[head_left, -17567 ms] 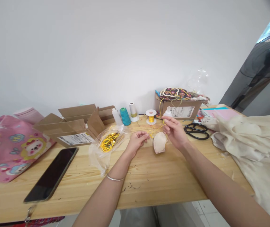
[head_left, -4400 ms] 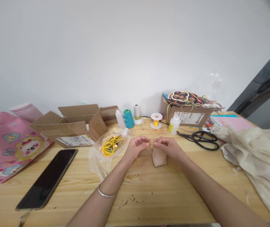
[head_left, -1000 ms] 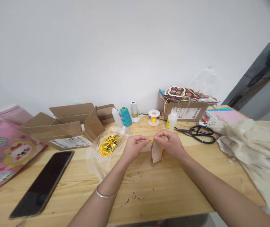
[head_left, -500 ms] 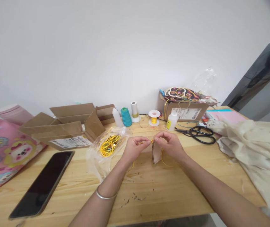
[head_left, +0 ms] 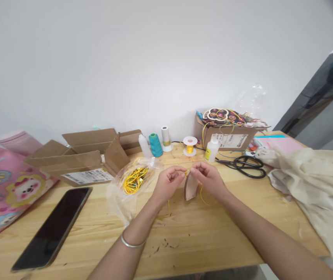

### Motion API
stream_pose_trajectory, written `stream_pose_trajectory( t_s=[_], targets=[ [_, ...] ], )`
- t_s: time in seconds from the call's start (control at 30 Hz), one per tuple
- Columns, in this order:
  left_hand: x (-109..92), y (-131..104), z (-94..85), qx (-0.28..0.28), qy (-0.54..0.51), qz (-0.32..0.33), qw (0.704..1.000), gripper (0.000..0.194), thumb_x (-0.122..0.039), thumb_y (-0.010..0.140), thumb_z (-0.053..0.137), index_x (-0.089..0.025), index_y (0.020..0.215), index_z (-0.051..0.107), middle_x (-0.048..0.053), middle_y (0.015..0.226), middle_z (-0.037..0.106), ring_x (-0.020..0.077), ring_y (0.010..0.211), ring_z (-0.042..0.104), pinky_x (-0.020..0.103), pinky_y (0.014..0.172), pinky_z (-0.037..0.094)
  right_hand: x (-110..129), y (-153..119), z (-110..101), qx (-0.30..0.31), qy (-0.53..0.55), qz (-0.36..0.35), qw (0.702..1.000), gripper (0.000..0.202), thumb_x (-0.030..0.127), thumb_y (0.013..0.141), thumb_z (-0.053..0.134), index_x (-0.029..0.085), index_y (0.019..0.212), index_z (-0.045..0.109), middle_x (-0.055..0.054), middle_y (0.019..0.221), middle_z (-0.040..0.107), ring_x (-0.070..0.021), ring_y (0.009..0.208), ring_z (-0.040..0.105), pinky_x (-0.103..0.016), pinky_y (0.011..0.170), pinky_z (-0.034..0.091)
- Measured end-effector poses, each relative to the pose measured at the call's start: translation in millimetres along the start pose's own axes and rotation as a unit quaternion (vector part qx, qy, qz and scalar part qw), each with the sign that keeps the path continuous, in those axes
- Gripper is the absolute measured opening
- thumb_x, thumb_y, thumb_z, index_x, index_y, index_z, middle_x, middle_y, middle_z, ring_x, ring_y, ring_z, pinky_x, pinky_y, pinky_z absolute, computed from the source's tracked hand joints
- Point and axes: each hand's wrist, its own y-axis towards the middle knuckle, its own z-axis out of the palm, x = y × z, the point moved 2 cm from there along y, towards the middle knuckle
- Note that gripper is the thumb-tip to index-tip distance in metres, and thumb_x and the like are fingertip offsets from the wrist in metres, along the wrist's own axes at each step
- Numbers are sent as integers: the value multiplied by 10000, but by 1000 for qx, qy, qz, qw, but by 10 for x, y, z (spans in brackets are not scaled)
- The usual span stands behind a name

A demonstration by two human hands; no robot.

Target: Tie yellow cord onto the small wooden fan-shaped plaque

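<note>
My right hand [head_left: 209,177] pinches the top of a small curved piece [head_left: 191,188], pale on its face with a dark layered edge, which hangs tilted above the table. Close beside it, my left hand [head_left: 169,181] has thumb and forefinger pressed together at a yellow cord [head_left: 186,172] by the piece's top. One loop of the cord droops below my right hand, and a short end shows under my left. The fingertips hide exactly how cord and piece are joined.
A clear bag of yellow cord [head_left: 134,181] lies left of my hands, beyond it a phone [head_left: 52,227] and an open cardboard box [head_left: 76,163]. Behind stand a teal thread cone [head_left: 155,145], a yellow cord spool [head_left: 190,147] and a glue-like bottle [head_left: 211,149]. Black scissors [head_left: 242,165] lie right.
My left hand has shifted slightly right, nearer my right hand. The curved piece has swung a little left and turned to show more of its edge.
</note>
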Motion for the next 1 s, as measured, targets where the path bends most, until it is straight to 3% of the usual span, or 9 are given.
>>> stream_pose_trajectory(
  t_s=[0.23,0.5,0.8,1.0],
  targets=[
    [20,10,3,43,-28,-14,999,204,-306,666,518,-139,780,545,-79,419,264,29,393,192,169,388,136,-30,4,-22,17,131,64,989,147,285,645,550,149,638,494,53,522,417,-44,458,344,-191,451,267],
    [20,15,15,52,-93,-66,992,215,-316,641,547,-132,751,529,-85,404,298,11,355,204,154,359,129,-62,-11,-1,46,240,90,966,156,282,656,547,153,610,471,64,504,347,-40,449,311,-199,476,271],
    [47,15,-7,17,-150,-106,983,225,-311,614,575,-130,740,528,-90,389,324,0,323,199,149,338,102,35,-1,-35,39,98,42,994,150,301,651,537,162,621,490,42,544,439,-71,528,392,-217,534,310],
    [17,-3,-4,10,-174,-108,979,215,-306,595,592,-113,680,554,-95,338,293,-2,304,163,164,333,71,9,-2,-17,50,99,29,993,132,287,682,511,162,644,491,38,579,447,-72,566,406,-218,564,315]
  ],
)
